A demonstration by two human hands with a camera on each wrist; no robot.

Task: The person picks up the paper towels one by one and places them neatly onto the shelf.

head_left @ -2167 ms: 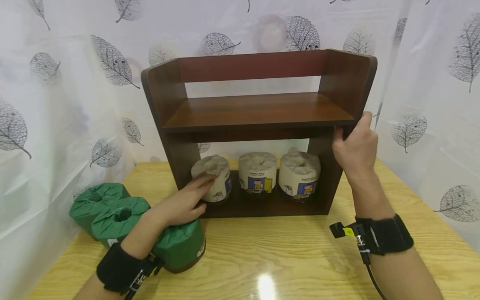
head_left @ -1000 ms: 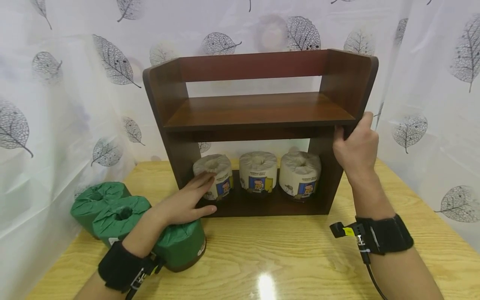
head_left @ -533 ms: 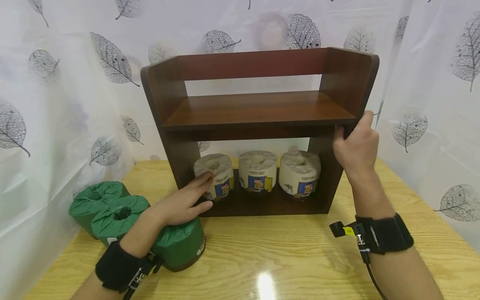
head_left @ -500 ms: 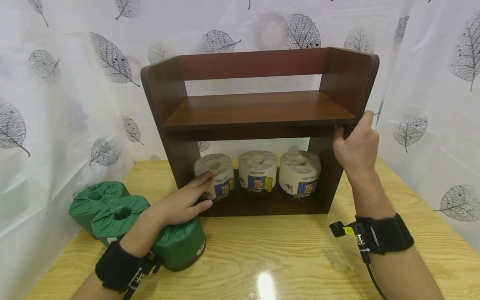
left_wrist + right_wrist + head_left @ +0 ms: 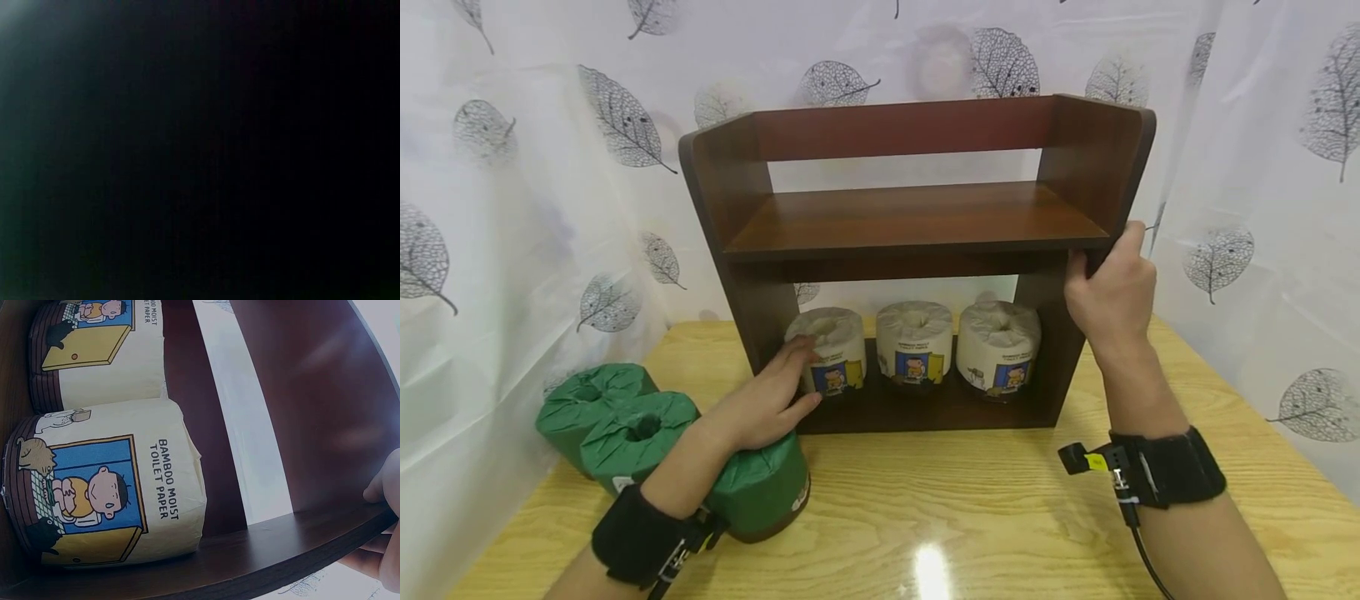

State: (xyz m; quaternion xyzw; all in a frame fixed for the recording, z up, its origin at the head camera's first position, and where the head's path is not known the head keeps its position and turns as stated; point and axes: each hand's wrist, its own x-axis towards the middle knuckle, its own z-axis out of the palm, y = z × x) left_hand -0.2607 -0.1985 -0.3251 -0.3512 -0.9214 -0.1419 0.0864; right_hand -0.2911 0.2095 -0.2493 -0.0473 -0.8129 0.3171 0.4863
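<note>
Cream wrapping paper lies under the slightly bent fingers of the left hand [image 5: 760, 410], which rest on the near left side of the leftmost roll [image 5: 842, 335]. The thumb is spread away from them; whether it touches the roll I cannot tell, as the left wrist view is almost black. The right hand [image 5: 1114, 292] grips the side panel of the dark brown shelf unit [image 5: 917, 221].

It seems that the leftmost roll is being adjusted in the lower compartment, where it stands upright beside the middle roll [image 5: 914, 346] and the right roll [image 5: 998, 350]. To do this well, I would push gently and low, because the paper may crease, and let the right hand steady the wood.

These rolls are short cylinders with crumpled tops, and their printed picture [image 5: 94, 494] shows a figure in a blue doorway. The shelf unit is smooth, with rounded upper corners. Under and beside the left forearm, three green rolls [image 5: 763, 496] in wrinkled, shinier wrapping stand on the pale, wood-grained table [image 5: 940, 483]. Behind everything hangs a white curtain [image 5: 550, 183] with leaf skeletons.
</note>
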